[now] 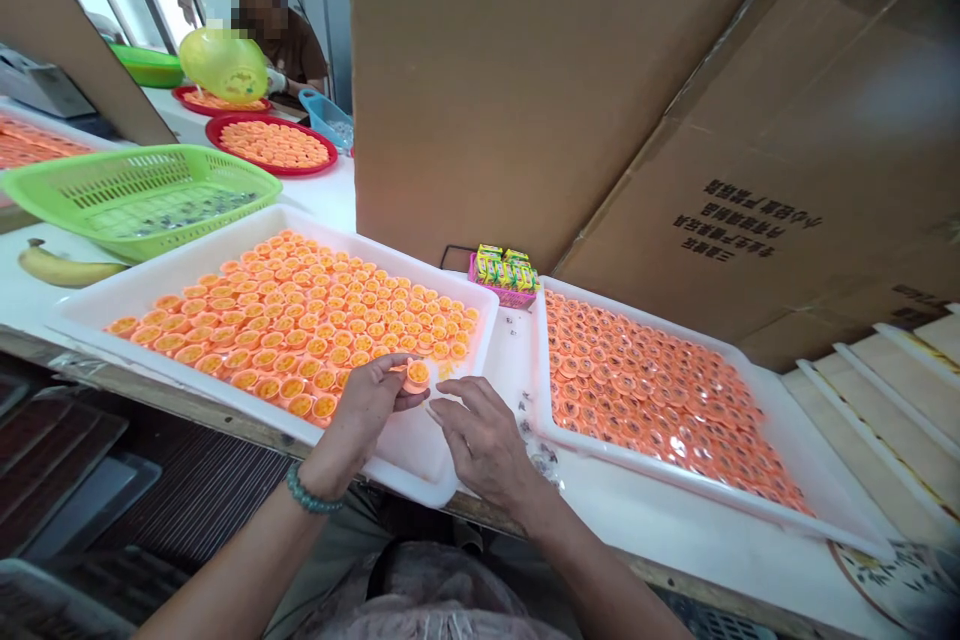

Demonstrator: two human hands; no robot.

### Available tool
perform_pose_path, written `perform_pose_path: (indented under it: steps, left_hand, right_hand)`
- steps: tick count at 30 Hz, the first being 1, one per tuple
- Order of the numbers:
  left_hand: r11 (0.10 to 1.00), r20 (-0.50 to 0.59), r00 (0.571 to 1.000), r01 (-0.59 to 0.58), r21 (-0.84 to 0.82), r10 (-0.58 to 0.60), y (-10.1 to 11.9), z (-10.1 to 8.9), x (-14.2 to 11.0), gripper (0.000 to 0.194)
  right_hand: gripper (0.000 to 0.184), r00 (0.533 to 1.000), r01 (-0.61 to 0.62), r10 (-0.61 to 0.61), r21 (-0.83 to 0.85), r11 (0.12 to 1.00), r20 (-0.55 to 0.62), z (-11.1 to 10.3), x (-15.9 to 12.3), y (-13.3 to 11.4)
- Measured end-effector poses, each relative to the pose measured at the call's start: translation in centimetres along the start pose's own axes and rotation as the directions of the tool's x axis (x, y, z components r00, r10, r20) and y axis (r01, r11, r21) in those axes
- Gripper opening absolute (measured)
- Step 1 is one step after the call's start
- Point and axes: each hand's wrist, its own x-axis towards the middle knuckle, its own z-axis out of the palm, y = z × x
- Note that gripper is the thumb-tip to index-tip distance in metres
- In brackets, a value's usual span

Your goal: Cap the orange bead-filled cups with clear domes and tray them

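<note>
Orange cup (pixel 417 375), small and round, sits pinched between the thumb and fingertips of the left hand (pixel 366 405), above the right-hand end of a white tray (pixel 409 445). Its yellow-centred face is turned up toward the person; it looks so round from this side that I can't tell a long axis. The left forearm slants up from below, with a beaded bracelet (pixel 311 492) at the wrist. Just right of those pinching fingertips, apart from the cup, the right hand (pixel 486 438) hangs with thumb and fingers curved and parted, tips aimed left at it. Beyond and left of the fingers, rows of similar cups (pixel 300 320) fill most of the tray. Farther out that way are a green basket (pixel 45 190) and a banana (pixel 67 268). Past the right fingers, a second tray (pixel 847 520) holds orange pieces (pixel 652 410) with dark middles; ahead, a pink basket (pixel 514 298) stands near the cardboard (pixel 525 100).
</note>
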Motion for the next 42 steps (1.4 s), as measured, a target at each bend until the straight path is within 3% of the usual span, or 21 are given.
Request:
perform_pose_path:
  steps: [4, 9, 12, 16, 25, 33, 36, 39, 42]
  left_hand:
    - [0.994, 0.047, 0.994, 0.103, -0.031, -0.102, 0.5, 0.2, 0.0, 0.025]
    - [0.963, 0.163, 0.954, 0.263, -0.056, -0.251, 1.0, 0.2, -0.1, 0.018]
    - [0.965, 0.214, 0.951, 0.247, -0.093, -0.223, 1.1, 0.2, -0.2, 0.011]
    - [0.985, 0.286, 0.944, 0.173, -0.015, -0.161, 0.6, 0.1, -0.2, 0.021]
    - [0.988, 0.278, 0.949, 0.152, 0.010, -0.149, -0.1, 0.1, 0.2, 0.033]
    - [0.992, 0.265, 0.955, 0.128, 0.023, -0.129, 0.0, 0.0, 0.3, 0.030]
    - [0.992, 0.266, 0.955, 0.127, 0.026, -0.130, 0.1, 0.0, 0.2, 0.029]
    - [0.992, 0.237, 0.964, 0.117, 0.038, -0.122, 0.3, 0.1, 0.1, 0.030]
    - [0.987, 0.166, 0.978, 0.109, 0.116, -0.127, 0.6, 0.3, -0.1, 0.037]
  right_hand:
    - [0.025, 0.994, -0.074, 0.082, 0.111, 0.991, -0.077, -0.1, -0.3, 0.1]
    - [0.028, 0.985, -0.135, 0.145, 0.113, 0.984, -0.094, 0.4, 0.4, 1.1]
    - [0.026, 0.987, -0.129, 0.139, 0.120, 0.984, -0.079, 0.7, 0.6, 1.6]
    - [0.023, 0.989, -0.141, 0.146, 0.136, 0.981, -0.028, 0.4, 0.5, 2.1]
    - [0.016, 0.992, -0.076, 0.081, 0.057, 0.996, -0.100, 0.7, -0.1, 1.3]
    - [0.007, 0.986, -0.104, 0.122, 0.155, 0.982, -0.115, 1.2, 0.0, 1.3]
    - [0.013, 0.980, -0.134, 0.151, 0.136, 0.982, -0.127, 1.3, -0.2, 1.2]
    - [0.017, 0.970, -0.162, 0.183, 0.134, 0.978, -0.163, 0.2, -0.5, 1.8]
    - [0.016, 0.915, -0.286, 0.303, 0.101, 0.953, -0.265, -2.3, -0.9, 3.8]
